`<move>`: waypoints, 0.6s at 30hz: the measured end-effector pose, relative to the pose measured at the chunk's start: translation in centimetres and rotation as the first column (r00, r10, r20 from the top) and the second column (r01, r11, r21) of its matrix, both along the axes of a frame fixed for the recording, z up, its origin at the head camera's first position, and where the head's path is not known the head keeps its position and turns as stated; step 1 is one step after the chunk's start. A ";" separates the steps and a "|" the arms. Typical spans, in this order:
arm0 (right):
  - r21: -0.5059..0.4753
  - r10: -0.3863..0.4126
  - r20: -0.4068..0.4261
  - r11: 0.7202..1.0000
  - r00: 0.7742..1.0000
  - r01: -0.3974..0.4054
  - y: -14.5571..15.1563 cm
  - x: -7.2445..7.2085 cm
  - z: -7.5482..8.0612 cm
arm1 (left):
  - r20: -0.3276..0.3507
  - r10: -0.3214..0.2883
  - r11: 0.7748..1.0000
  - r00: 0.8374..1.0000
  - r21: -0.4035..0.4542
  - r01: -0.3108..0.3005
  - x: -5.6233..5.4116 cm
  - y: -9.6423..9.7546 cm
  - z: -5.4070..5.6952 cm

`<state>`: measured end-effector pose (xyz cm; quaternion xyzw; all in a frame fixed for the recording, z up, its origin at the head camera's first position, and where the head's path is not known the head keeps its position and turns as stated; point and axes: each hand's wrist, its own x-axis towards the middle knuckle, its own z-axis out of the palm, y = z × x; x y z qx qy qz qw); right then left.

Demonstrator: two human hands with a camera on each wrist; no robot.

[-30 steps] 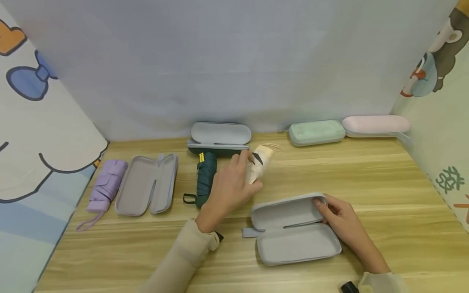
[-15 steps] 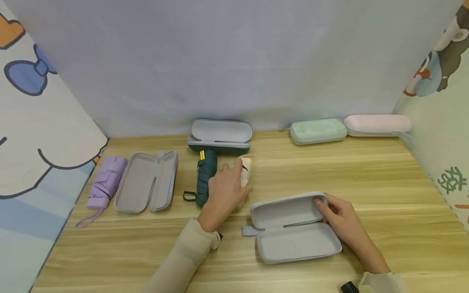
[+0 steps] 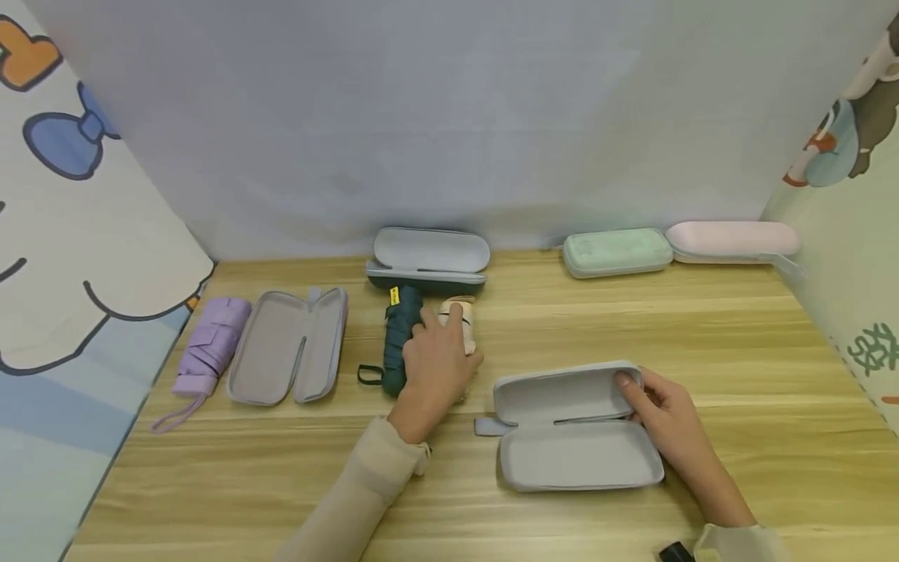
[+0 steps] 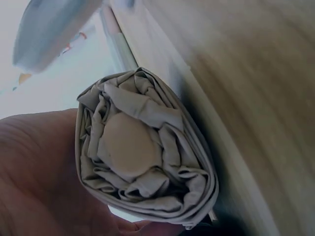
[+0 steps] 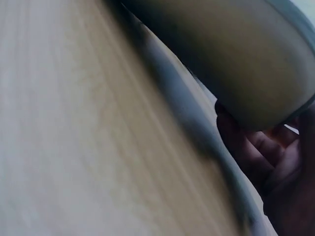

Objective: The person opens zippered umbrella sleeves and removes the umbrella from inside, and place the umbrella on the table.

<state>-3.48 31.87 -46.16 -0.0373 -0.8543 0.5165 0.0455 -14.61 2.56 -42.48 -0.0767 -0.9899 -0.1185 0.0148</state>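
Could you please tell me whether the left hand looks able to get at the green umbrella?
Probably yes, after letting go: the left hand holds the cream umbrella, but the green umbrella lies beside it.

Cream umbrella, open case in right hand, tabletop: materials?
Cream umbrella: thin matte fabric, judging by its soft, layered folds. Open case: probably stiff molded shell, matte grey inside; it holds its rounded shape. Tabletop: satin-looking wood-grain streaks; wood or laminate, can't tell.

The left sleeve [image 3: 344, 507] is made of plain cream cloth, gathered into soft creases and finished by a bunched cuff [image 3: 399, 446]; at its edge a small dark piece [image 3: 429, 449] is glimpsed. The right sleeve [image 3: 737, 542], of like colour, is mostly cut off below, and a black, blocky piece [image 3: 676, 553] is seen beside it.
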 end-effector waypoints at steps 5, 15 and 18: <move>-0.019 -0.120 0.014 0.993 0.993 0.120 0.1 -0.3 0.2 | -0.008 -0.007 1.000 1.000 -0.007 0.007 0.0 0.0 0.0; -0.307 -0.282 0.047 0.909 0.958 0.282 -0.8 -0.6 0.4 | 0.043 -0.048 0.999 0.998 0.012 0.047 -0.1 -0.4 0.5; -0.433 -0.274 0.060 0.859 0.960 0.273 -2.0 -0.6 0.4 | 0.051 -0.058 0.998 0.997 0.015 0.058 0.0 -0.5 0.6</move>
